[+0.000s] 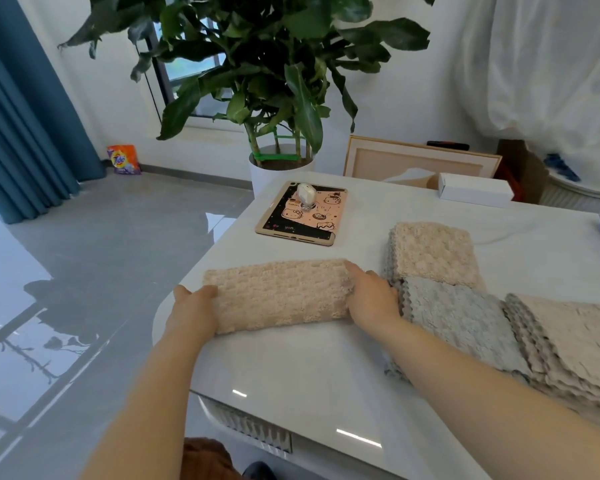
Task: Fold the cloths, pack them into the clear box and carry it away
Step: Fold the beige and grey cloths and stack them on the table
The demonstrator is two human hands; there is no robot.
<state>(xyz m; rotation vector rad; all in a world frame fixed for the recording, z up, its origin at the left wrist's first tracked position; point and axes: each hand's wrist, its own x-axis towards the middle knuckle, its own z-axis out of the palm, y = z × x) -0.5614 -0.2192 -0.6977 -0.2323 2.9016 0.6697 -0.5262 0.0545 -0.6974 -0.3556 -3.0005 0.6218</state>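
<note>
- Hands apart, one at each short end of a folded beige cloth (278, 294), its long side running across between them.
- Left hand (194, 306): curls its fingers over the cloth's left end, thumb out on the near-left side.
- Right hand (373, 299): lies against the cloth's right end, fingers pointing forward along it. Thumb hidden, so cannot tell whether pinching or merely pressing.
- Folded beige cloth: rests flat on the white bench (309, 368), near its left corner.
- Just right of the right hand and a little beyond it: a squared-up stack of folded cloths (433, 252), beige on top.
- Right beside the right wrist: a grey cloth (458, 313) with zigzag edges, lying open and meeting the stack's near edge.
- Further right again: a fanned pile of unfolded cloths (568, 337), overlapping the grey one.
- Beyond the hands: a tablet (302, 220) in a cartoon case, lying flat, with a small white gadget (306, 195) on top.
- Far beyond the right hand: a long white carton (473, 190) at the bench's far edge.
- Below the near bench edge, between the forearms: a see-through container (250, 427), zigzag cloth edges showing through its wall. Cannot tell for sure that this is the clear box.
- Off the bench, beyond the tablet: a potted plant (274, 64).
- Far left of the left hand: a blue curtain (25, 133).
</note>
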